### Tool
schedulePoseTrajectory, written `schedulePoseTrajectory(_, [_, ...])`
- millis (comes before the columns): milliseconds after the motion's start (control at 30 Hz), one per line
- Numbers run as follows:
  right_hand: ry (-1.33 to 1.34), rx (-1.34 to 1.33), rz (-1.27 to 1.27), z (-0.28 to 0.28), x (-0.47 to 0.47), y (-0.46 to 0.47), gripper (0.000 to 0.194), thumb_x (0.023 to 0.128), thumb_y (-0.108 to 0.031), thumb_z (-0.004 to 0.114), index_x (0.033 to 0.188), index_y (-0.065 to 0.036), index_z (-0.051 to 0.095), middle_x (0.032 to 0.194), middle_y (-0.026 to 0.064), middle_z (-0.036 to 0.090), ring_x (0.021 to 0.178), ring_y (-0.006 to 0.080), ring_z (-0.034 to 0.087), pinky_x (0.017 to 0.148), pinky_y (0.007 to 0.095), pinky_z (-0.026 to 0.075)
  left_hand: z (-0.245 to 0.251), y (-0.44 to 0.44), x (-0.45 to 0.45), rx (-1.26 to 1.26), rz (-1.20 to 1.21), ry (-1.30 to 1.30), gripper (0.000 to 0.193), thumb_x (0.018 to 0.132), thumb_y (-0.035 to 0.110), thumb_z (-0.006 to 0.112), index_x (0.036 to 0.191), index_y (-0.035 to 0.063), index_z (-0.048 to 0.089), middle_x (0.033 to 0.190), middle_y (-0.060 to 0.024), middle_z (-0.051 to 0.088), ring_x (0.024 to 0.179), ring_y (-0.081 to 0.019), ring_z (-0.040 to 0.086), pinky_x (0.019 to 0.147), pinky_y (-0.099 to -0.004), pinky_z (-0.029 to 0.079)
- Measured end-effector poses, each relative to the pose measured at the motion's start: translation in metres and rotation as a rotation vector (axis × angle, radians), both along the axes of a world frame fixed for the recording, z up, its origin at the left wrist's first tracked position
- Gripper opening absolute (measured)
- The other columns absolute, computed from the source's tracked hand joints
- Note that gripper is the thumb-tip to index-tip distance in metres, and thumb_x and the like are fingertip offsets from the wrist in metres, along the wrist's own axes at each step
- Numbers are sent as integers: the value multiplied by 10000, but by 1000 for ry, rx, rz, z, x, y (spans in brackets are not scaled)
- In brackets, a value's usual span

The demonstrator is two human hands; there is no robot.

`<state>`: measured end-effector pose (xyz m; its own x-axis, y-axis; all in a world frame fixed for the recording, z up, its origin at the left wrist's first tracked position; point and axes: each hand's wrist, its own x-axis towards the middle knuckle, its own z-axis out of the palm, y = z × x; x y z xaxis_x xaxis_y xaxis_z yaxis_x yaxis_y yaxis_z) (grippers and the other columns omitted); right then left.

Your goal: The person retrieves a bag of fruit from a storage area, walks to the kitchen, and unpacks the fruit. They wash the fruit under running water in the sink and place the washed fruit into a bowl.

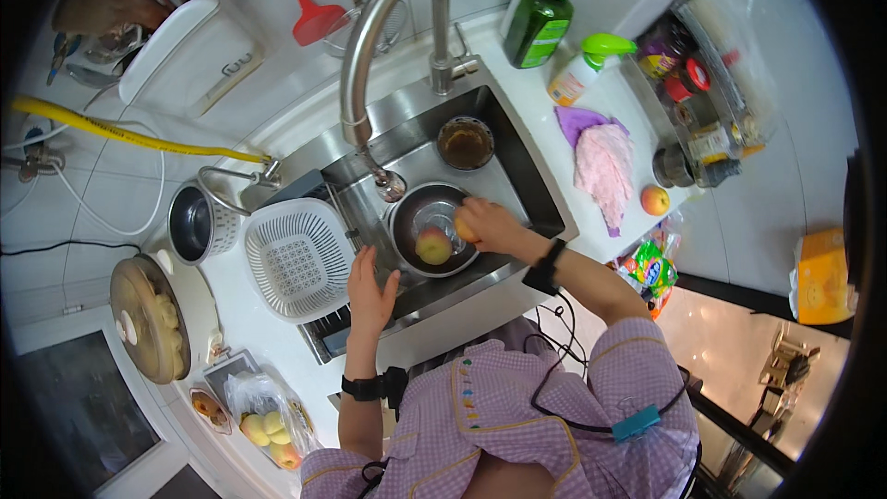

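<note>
My right hand (488,224) grips a peach (465,226) at the right side of a round metal bowl (400,244) in the stainless steel sink. Another peach (434,245) lies inside that bowl. Water comes from the curved faucet (355,111), whose spout end hangs over the bowl's upper left. My left hand (372,290) holds nothing, its fingers apart, at the sink's front left edge beside a white plastic basket (298,260). The basket has no fruit in it. A second round bowl (466,143), brownish inside, sits at the back of the sink.
Right of the sink lie a pink and purple cloth (604,163) and a single peach (655,200), with a green soap bottle (539,24) and a spray bottle (578,76) behind. A plastic bag of peaches (267,427) and a lidded pot (149,319) stand at left.
</note>
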<state>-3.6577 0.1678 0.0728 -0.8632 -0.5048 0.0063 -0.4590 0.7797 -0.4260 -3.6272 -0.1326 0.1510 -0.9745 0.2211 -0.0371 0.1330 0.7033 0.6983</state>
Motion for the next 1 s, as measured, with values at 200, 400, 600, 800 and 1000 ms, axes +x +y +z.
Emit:
schedulePoseTrajectory(200, [-58,468,259,-105,-42,-44,288,816,-240,591,1072,-116,550,1040,122,577,968,278,534,774,391,452,-3,-9,30,-2,124,-24,507,839,209,660,1258,-19,487,1325,-260,450,1208,-421,452,1005,-451,369])
schedulePoseTrajectory(400, [-178,484,290,-120,-27,-45,374,776,-204,642,1120,-95,544,1120,152,561,1090,302,518,858,410,434,-8,-13,38,-61,140,-1,462,860,151,641,1262,-8,480,1348,-229,428,1096,-364,567,926,-404,461])
schedulePoseTrajectory(600, [-455,457,363,-66,-35,-41,459,743,-242,698,1146,-84,548,1164,160,545,1106,336,529,879,436,445,-6,2,30,-32,146,-69,471,847,202,649,1250,1,509,1339,-244,447,1215,-412,448,1000,-449,371])
schedulePoseTrajectory(800, [-138,-411,-81,18,-34,45,261,827,-215,615,1049,-78,598,1023,138,598,936,334,593,831,430,475,4,36,7,-39,-33,-61,453,844,182,646,1249,26,515,1351,-232,437,1214,-410,448,1004,-443,376])
schedulePoseTrajectory(1000, [307,-122,-990,71,52,225,296,783,-155,635,1042,-18,595,1027,184,612,972,353,589,834,414,480,13,70,-9,-22,-143,-56,446,845,193,638,1238,20,517,1342,-230,440,1209,-411,448,1005,-447,372])
